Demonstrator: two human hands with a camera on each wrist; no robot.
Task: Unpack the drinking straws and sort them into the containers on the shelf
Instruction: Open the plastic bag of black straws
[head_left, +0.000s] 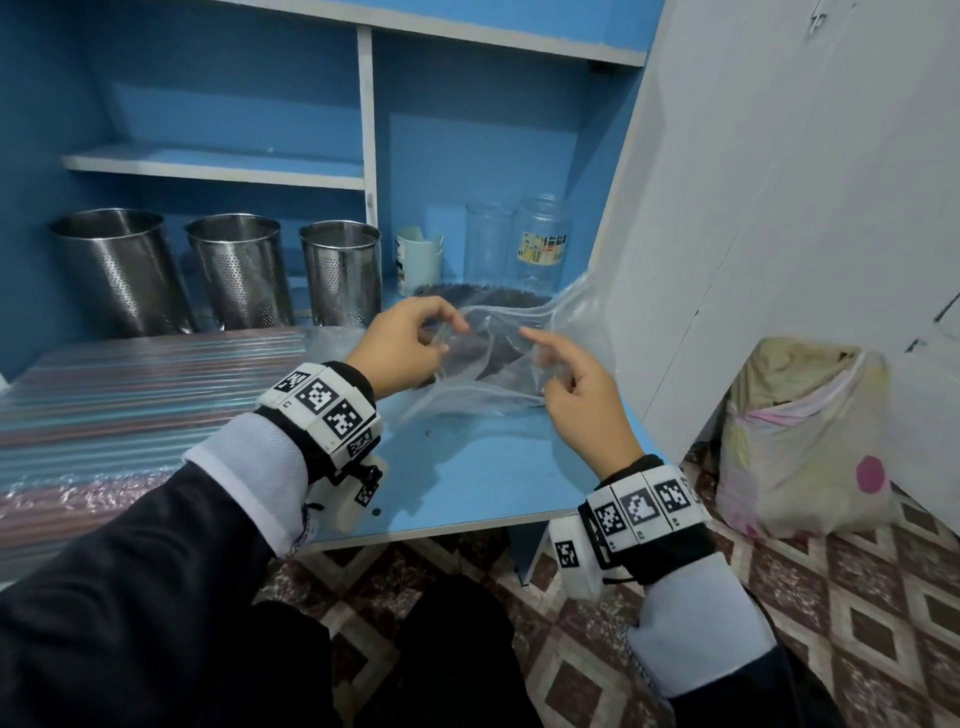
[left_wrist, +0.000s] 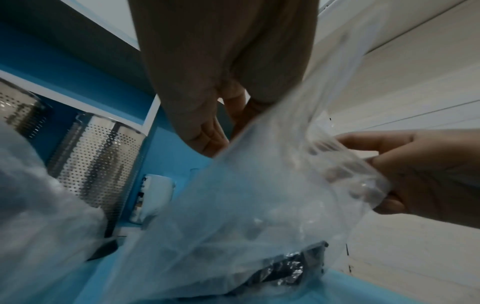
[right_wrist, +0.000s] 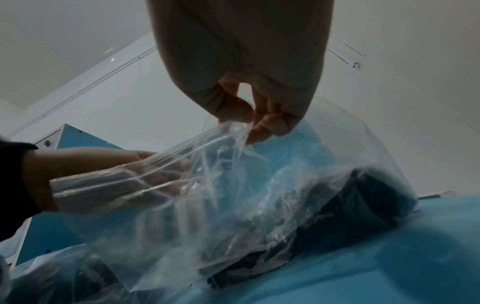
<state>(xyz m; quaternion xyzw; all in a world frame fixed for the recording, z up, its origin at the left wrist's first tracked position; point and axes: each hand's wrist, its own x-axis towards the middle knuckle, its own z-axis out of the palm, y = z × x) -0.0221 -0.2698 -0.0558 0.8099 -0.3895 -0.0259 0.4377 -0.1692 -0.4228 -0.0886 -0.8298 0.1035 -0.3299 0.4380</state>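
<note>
Bag (head_left: 498, 358) of dark straws (head_left: 483, 299): mouth pinched by left hand (head_left: 410, 345) and right hand (head_left: 576, 387) fingertips; film is best parted evenly, straws kept inside.

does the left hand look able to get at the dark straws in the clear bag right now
Probably not yet: the left hand and right hand both pinch the clear bag, whose film covers the dark straws.

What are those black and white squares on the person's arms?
Each wrist wears a black band carrying white blocks printed with black square code markers; the right wrist's band matches. Below each hangs a small white box with another marker. The sleeves are dark with pale blue-white cuffs. The hands are bare.
</note>
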